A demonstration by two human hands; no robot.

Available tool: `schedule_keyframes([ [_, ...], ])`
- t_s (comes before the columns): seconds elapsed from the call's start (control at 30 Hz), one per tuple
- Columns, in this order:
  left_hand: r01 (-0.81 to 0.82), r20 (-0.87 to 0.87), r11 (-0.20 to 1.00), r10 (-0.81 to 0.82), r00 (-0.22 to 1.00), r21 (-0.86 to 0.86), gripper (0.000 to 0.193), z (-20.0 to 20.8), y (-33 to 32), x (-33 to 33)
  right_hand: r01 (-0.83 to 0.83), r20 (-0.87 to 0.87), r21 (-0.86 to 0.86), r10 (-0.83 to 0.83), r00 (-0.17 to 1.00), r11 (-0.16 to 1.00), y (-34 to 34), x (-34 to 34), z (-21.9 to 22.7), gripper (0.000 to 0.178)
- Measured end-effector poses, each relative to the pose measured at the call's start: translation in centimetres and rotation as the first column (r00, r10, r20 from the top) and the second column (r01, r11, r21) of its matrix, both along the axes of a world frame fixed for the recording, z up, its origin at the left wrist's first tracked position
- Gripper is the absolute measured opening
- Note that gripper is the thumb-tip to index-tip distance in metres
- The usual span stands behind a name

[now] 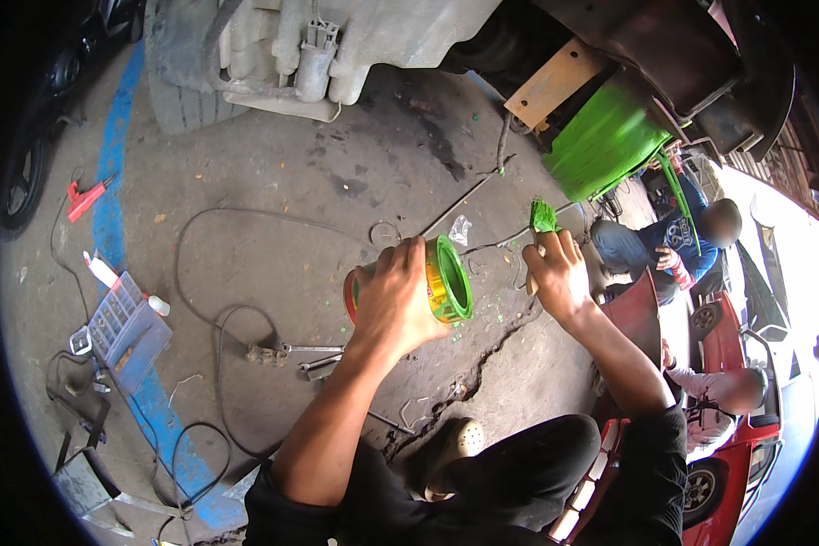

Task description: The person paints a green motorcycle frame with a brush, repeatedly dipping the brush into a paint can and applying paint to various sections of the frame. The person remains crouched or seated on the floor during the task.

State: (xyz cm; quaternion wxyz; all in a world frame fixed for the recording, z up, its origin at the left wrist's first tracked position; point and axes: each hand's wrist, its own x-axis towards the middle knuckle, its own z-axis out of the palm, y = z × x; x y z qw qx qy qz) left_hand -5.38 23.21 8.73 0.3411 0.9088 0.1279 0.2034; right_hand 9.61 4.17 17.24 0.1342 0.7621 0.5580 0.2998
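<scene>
My left hand is wrapped round a paint can, tilted with its mouth to the right. Green paint coats the rim and inner wall, and part of a yellow and red label shows. In my right hand is a paintbrush, held by its handle with the bristles up and loaded with bright green paint. Above and beyond the brush hangs a vehicle panel covered in wet-looking green. The brush is apart from both the panel and the can.
Grey vehicle underparts hang overhead. A compartment box, a red tool, cables and a wrench lie on the concrete at left. Two people, one in a blue shirt, are at right near a red vehicle.
</scene>
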Motion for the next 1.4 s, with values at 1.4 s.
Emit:
schedule_keyframes([
  [1.4,0.004,-0.063,0.999,-0.007,0.998,-0.034,0.110,0.5,-0.2,0.3,-0.329,0.266,0.076,0.298,0.917,0.941,1.1,-8.6,12.2,0.030],
])
